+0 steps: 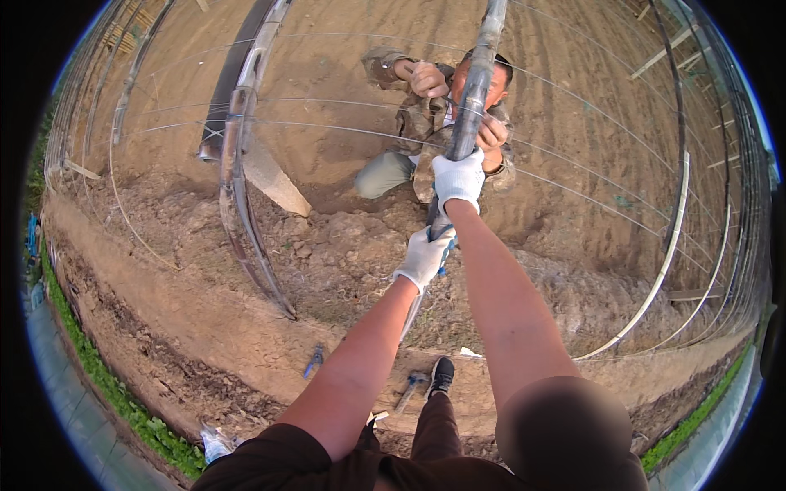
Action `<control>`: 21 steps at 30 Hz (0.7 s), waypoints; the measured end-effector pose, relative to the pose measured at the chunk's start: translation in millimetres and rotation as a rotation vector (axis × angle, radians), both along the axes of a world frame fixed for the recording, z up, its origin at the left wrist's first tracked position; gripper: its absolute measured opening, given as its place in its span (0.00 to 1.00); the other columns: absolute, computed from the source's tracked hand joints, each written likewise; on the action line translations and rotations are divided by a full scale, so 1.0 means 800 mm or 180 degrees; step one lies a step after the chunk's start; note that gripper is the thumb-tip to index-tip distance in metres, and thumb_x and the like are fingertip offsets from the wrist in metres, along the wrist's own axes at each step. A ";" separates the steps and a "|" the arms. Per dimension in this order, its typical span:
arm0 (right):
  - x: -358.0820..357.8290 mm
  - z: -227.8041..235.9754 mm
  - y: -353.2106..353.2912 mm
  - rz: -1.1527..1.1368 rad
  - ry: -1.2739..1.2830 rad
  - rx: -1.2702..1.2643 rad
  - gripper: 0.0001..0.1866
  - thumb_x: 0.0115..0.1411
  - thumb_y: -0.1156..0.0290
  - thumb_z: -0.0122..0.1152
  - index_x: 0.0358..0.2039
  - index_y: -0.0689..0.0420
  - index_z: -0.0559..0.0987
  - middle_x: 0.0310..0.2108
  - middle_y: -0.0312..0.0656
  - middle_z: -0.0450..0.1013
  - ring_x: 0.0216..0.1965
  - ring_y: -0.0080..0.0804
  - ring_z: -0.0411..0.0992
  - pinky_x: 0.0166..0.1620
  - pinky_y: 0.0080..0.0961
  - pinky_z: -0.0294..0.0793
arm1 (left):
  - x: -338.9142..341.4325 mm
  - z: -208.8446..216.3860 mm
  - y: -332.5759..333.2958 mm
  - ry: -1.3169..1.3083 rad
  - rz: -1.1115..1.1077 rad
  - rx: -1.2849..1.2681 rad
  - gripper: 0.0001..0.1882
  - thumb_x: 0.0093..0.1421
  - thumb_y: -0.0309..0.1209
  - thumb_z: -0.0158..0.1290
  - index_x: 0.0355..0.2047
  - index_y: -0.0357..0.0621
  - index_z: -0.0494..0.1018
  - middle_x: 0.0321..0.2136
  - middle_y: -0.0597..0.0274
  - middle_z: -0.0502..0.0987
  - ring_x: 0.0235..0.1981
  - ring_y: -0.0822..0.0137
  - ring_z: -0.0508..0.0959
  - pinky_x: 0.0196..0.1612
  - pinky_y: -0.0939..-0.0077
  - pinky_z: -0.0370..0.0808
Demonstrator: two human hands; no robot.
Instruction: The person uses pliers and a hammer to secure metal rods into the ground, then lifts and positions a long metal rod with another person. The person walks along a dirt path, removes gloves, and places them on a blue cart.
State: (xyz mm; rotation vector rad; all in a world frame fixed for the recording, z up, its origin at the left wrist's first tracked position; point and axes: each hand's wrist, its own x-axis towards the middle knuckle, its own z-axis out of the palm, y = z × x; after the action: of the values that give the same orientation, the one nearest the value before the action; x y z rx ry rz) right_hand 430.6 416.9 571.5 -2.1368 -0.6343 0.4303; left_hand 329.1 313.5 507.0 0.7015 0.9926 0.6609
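Both my hands wear white gloves and are closed around a greyish-black arched pole (469, 123), which runs from the top of the view down toward the soil in front of me. My right hand (460, 176) grips it higher up. Just below, my left hand (423, 255) wraps the same pole, with bits of blue showing beside the fingers. Beyond the pole a person in a camouflage jacket (416, 123) crouches. One of that person's hands (427, 79) is raised; the other hand (491, 132) is at the pole, just above my right glove.
Thin wires (336, 126) cross between the hoops. At left stand another dark hoop (232, 155) and a slanting slab (274, 182); a pale hoop (667, 245) curves at right. Blue-handled pliers (313, 361) and a hammer (409, 391) lie on the ground near my shoe (441, 376).
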 end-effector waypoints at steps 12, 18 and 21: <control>0.003 0.017 -0.004 0.0246 0.0204 -0.0288 0.44 0.54 0.64 0.65 0.68 0.66 0.59 0.42 0.63 0.80 0.45 0.60 0.80 0.53 0.46 0.78 | 0.010 -0.028 0.002 0.0147 0.0195 0.0543 0.10 0.68 0.33 0.59 0.30 0.45 0.76 0.17 0.74 0.70 0.14 0.80 0.67 0.15 0.78 0.63; 0.014 0.007 -0.005 0.0053 0.0308 -0.0075 0.39 0.52 0.63 0.67 0.62 0.64 0.64 0.45 0.65 0.79 0.49 0.61 0.79 0.55 0.46 0.77 | 0.011 -0.027 0.000 0.0202 0.0084 0.0605 0.08 0.68 0.33 0.60 0.33 0.42 0.78 0.19 0.73 0.71 0.15 0.78 0.69 0.16 0.77 0.65; 0.008 0.006 -0.003 0.0045 0.0280 -0.0128 0.40 0.52 0.63 0.68 0.63 0.63 0.64 0.45 0.65 0.79 0.49 0.60 0.79 0.54 0.45 0.77 | 0.008 -0.015 0.000 0.0197 0.0155 0.0504 0.09 0.68 0.32 0.60 0.33 0.42 0.77 0.19 0.74 0.71 0.14 0.79 0.69 0.15 0.78 0.64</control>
State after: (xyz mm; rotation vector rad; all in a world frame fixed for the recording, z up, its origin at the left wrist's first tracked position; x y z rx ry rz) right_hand 436.7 414.8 576.3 -2.1397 -0.5955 0.5460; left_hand 335.2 313.3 494.6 0.8428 1.0246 0.7701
